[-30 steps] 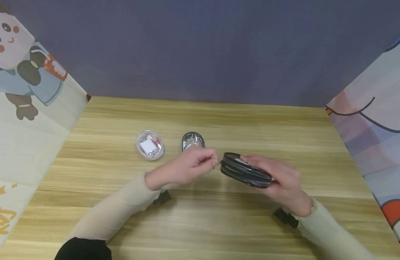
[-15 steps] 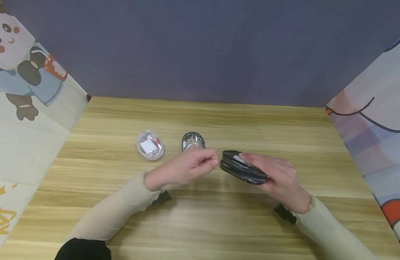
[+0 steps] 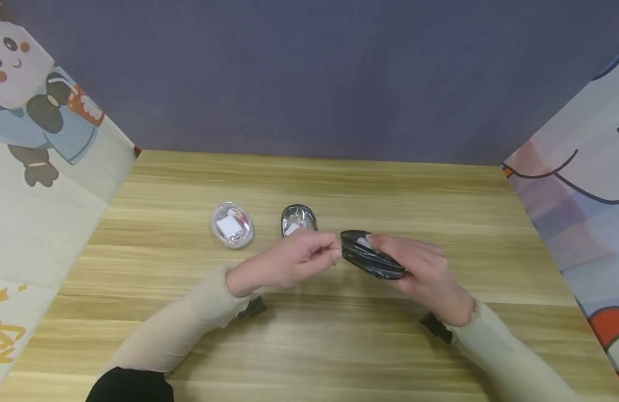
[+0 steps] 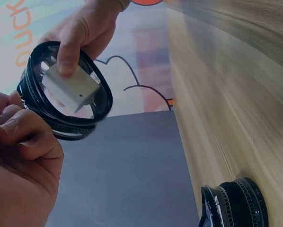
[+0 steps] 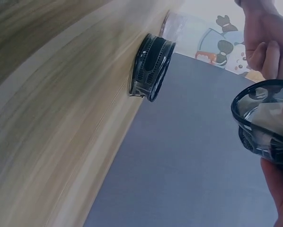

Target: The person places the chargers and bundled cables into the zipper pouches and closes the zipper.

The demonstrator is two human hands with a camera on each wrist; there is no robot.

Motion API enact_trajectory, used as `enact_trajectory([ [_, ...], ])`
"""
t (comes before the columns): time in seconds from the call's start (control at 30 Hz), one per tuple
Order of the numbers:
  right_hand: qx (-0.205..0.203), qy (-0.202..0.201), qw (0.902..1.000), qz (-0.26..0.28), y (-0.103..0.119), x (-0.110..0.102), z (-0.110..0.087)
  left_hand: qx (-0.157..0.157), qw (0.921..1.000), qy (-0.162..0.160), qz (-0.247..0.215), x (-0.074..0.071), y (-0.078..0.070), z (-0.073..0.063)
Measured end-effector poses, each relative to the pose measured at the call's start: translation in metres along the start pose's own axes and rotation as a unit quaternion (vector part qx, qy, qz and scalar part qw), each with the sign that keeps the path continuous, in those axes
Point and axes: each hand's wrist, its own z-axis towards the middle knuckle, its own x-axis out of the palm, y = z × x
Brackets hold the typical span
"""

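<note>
My right hand (image 3: 430, 273) grips a small oval zip pouch (image 3: 372, 257) with black trim and clear faces, above the table. In the left wrist view its thumb presses the clear face, behind which a white block like a charger (image 4: 77, 90) shows. My left hand (image 3: 291, 258) has its fingers curled at the pouch's zipper end, thumb and forefinger pinching at the zipper pull, which the fingertips hide. Behind the left hand lies a second black-trimmed clear pouch (image 3: 299, 215), partly covered by it. Further left is a clear pouch with pale trim (image 3: 231, 225), holding a white block and something reddish.
The wooden table (image 3: 309, 346) runs back to a dark blue-grey panel (image 3: 309, 78). Cartoon-printed panels stand on both sides. Dark wrist mounts (image 3: 251, 307) sit under the sleeves.
My right hand has moved left and slightly away from me with the pouch, bringing its end up against the left fingertips. The left hand stays almost still; both pouches on the table are unmoved.
</note>
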Motion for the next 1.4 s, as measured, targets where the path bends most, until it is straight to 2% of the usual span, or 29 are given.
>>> enact_trajectory([
  [0.27,-0.003,0.028,0.9995,-0.012,-0.005,0.004,-0.002,0.0,1.0,-0.002,-0.004,0.005,0.0,0.001],
  [0.37,-0.007,0.027,0.9996,-0.011,-0.006,0.006,-0.001,0.0,1.0,-0.002,-0.003,0.006,0.0,0.001],
  [0.53,-0.008,0.004,1.0,0.003,-0.005,0.008,0.0,0.001,0.9999,-0.008,-0.011,0.004,-0.001,-0.001],
  [0.67,0.024,-0.011,0.9988,0.04,-0.001,0.007,0.0,0.007,0.9997,-0.005,-0.025,0.001,-0.002,-0.001],
  [0.77,0.047,-0.038,0.9948,0.082,0.003,0.006,0.001,0.012,0.9992,0.0,-0.039,0.001,-0.002,0.001],
  [0.87,0.059,-0.074,0.9852,0.143,0.006,0.006,0.003,0.014,0.9987,-0.002,-0.048,0.0,-0.003,0.001],
  [1.03,0.048,-0.126,0.9674,0.215,0.011,0.006,0.007,0.01,0.9984,-0.007,-0.055,-0.002,-0.004,0.0],
  [1.23,0.026,-0.162,0.9569,0.239,0.014,0.008,0.011,0.002,0.9979,-0.001,-0.065,-0.002,-0.004,0.0],
  [1.33,0.011,-0.167,0.9601,0.224,0.014,0.008,0.014,0.0,0.9984,0.001,-0.057,-0.002,-0.002,-0.001],
  [1.4,-0.002,-0.163,0.967,0.196,0.014,0.008,0.016,0.0,0.9989,0.002,-0.047,-0.002,-0.001,-0.002],
])
